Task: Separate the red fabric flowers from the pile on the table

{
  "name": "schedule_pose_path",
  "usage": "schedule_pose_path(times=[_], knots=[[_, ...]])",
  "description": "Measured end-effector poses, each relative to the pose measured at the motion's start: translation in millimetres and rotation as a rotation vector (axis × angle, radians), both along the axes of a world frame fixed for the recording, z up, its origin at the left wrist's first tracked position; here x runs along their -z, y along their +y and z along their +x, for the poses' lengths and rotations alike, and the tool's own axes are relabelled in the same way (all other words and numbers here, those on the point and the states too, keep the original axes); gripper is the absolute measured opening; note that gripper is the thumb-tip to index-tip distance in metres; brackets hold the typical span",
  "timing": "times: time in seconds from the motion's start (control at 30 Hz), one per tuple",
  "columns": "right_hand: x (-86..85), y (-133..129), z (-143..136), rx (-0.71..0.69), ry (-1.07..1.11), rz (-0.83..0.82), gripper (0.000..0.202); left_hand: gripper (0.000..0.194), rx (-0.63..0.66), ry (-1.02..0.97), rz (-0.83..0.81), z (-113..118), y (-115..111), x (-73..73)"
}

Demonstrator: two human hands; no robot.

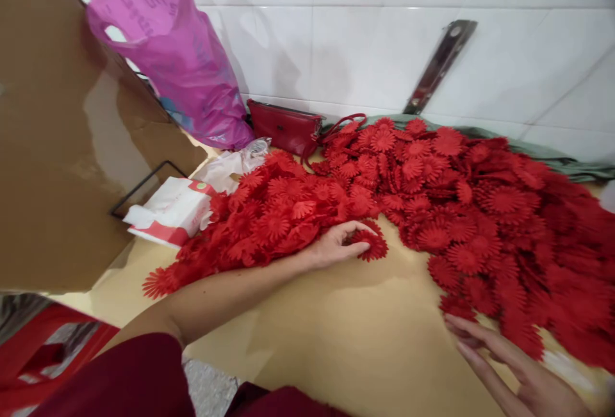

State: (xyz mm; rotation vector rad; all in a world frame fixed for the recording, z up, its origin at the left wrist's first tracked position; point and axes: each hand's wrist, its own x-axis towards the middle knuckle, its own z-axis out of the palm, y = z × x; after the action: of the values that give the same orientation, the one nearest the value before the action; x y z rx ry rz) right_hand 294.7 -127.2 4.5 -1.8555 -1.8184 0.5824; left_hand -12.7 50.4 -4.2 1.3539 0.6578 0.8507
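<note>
My left hand (339, 245) reaches across the table with thumb and fingers closed on a red fabric-like flower (378, 245), which may be a small stack of them. Beside and behind that wrist lies a heap of the same red flowers (273, 218). My right hand (523, 369) is at the lower right, its fingers stretched out and slightly apart. Its fingertips are at the edge of a red flower (456, 306) on the near side of a larger heap (480, 212). Whether they touch it I cannot tell.
A pale yellow tabletop (331, 334) lies under everything. At the back left stand a purple plastic bag (187, 65), a cardboard box (52, 135), a white-and-red packet (173, 209) and a red purse (283, 125). A metal strip (439, 68) leans on the tiled wall (365, 45), near green cloth (552, 154).
</note>
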Motion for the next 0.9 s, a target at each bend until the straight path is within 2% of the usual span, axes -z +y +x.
schedule_pose_path(times=[0.07,0.17,0.27,0.37,0.43,0.5,0.57,0.7,0.8,0.9], knots=[[-18.3,-5,-13,0.003,0.024,-0.047,0.042,0.040,-0.067,0.057,0.030,3,-3,-4.6],[-44.6,-17,-32,0.098,0.077,-0.012,0.037,0.040,-0.149,0.182,0.055,12,-14,-11.7],[-52.0,-27,-34,0.177,0.128,0.058,0.030,0.044,-0.256,0.248,0.012,28,-22,-15.5],[-40.9,-42,-19,0.380,0.143,0.170,0.025,0.045,-0.443,0.169,-0.053,49,-30,-17.4],[-29.3,-54,-5,0.549,0.111,0.257,0.023,0.043,-0.516,0.118,-0.006,62,-34,-17.4],[-18.4,-63,10,0.697,0.059,0.330,0.023,0.040,-0.548,0.108,0.082,73,-35,-15.6],[-10.6,-68,21,0.782,0.001,0.364,0.024,0.038,-0.554,0.136,0.165,79,-35,-12.6],[-3.2,-61,32,0.782,-0.039,0.346,0.024,0.032,-0.498,0.190,0.224,81,-33,-9.0],[1.9,-45,32,0.731,-0.048,0.343,0.032,0.035,-0.425,0.152,0.139,81,-32,-9.3],[8.2,-27,31,0.667,-0.111,0.319,0.037,0.043,-0.296,0.158,0.042,80,-32,-9.9]])
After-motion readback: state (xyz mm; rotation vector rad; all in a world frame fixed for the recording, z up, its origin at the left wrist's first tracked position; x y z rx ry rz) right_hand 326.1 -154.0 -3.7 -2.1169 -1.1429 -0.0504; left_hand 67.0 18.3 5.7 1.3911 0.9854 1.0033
